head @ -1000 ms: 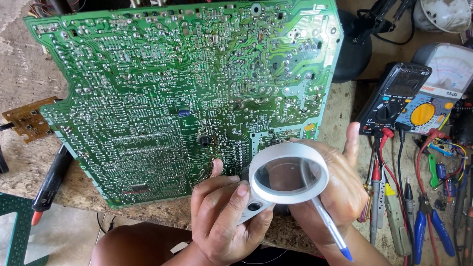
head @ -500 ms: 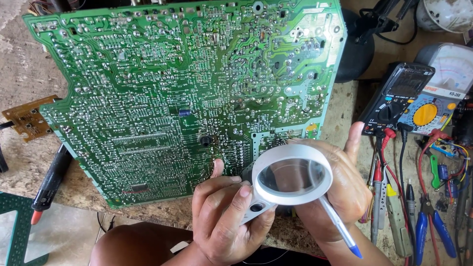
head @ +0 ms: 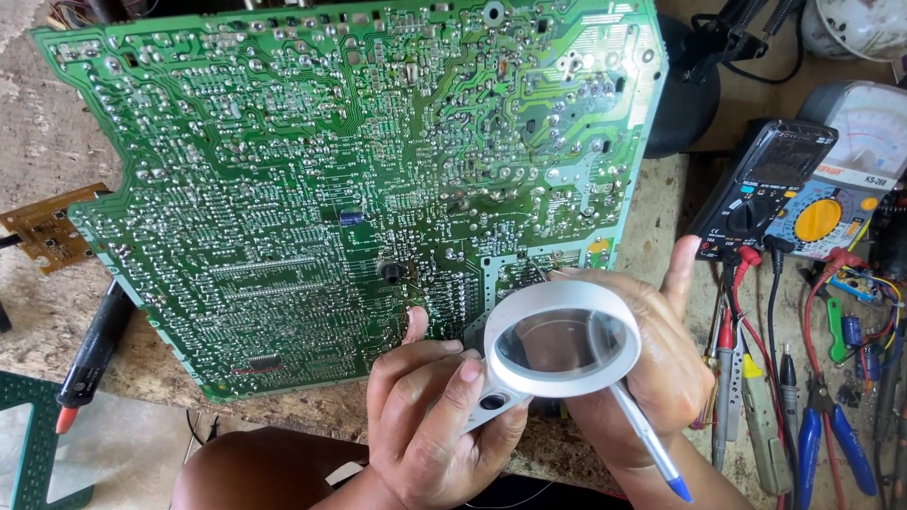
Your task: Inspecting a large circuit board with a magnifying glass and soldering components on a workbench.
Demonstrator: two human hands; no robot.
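A large green circuit board (head: 312, 179) lies solder side up across the workbench. My left hand (head: 430, 420) grips the handle of a round white magnifying glass (head: 562, 338) and holds it over the board's lower right corner. My right hand (head: 661, 364) is behind the lens with its thumb raised, touching the board's edge. A white pen with a blue tip (head: 647, 444) is tucked in that hand, pointing down to the right.
A black multimeter (head: 761, 184) and an analogue meter with an orange dial (head: 831, 203) sit at the right, with probes, blue-handled pliers (head: 822, 434) and loose wires. A small brown board (head: 42, 227) and a black orange-tipped tool (head: 90, 354) lie at the left.
The magnifying glass has drifted slightly to the right with both hands. The circuit board has stayed put.
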